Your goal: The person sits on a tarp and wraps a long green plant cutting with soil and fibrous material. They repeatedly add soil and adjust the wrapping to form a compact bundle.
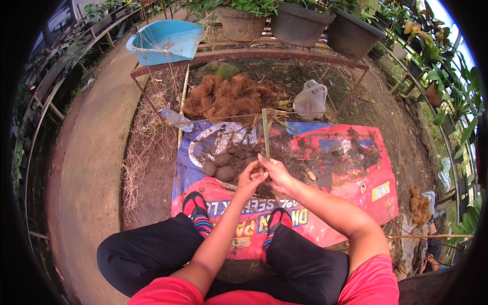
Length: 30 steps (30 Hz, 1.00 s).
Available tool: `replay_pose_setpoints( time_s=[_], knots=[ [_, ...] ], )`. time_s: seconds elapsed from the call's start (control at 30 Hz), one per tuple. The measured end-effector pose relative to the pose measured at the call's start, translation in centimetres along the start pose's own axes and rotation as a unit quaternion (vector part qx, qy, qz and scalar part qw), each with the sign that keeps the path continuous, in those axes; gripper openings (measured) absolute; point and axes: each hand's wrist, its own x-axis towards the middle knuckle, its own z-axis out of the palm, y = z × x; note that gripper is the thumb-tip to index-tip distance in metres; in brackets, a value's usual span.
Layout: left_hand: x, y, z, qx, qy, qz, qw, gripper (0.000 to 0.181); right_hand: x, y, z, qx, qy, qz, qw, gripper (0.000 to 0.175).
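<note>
My right hand (281, 177) pinches a narrow green plant strip (266, 133) that stands up from the fingers. My left hand (250, 177) meets it at the lower end of the strip, with thumb and fingertips closed there; the fingers partly hide that end. Below the hands is a dark clump of soil (264, 190). Several round soil balls (226, 173) sit close together to the left. Loose dark soil (248, 152) spreads around them on a printed red and blue plastic banner (366, 183).
Beyond the banner are brown coir fibre (232, 97), a tied plastic bag (310, 100) and a plastic bottle (177, 119). A rusty metal rack (274, 54) holds a blue basin (167, 42) and plant pots (301, 24). Part of another person (432, 248) shows at lower right.
</note>
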Motion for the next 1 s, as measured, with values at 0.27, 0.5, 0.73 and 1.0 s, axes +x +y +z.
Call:
replay_pose_setpoints(
  time_s=[0.27, 0.5, 0.73, 1.0],
  knots=[
    [0.1, 0.0, 0.3, -0.024, -0.024, -0.069, 0.997, 0.057, -0.5, -0.3, 0.8, 0.025, 0.048, -0.015, 0.998, 0.030],
    [0.0, -0.5, 0.9, -0.135, -0.014, -0.032, 0.990, 0.059, 0.2, -0.6, 2.5, -0.008, 0.055, -0.091, 0.994, 0.029],
    [-0.1, -0.2, 0.1, -0.104, -0.042, 0.043, 0.993, 0.069, 0.6, -1.0, 3.1, -0.049, 0.056, -0.085, 0.994, 0.031],
    [0.2, -0.5, 0.1, -0.050, -0.008, 0.060, 0.997, 0.058, 0.5, -1.3, 2.7, -0.030, 0.056, -0.038, 0.997, 0.036]
  ],
)
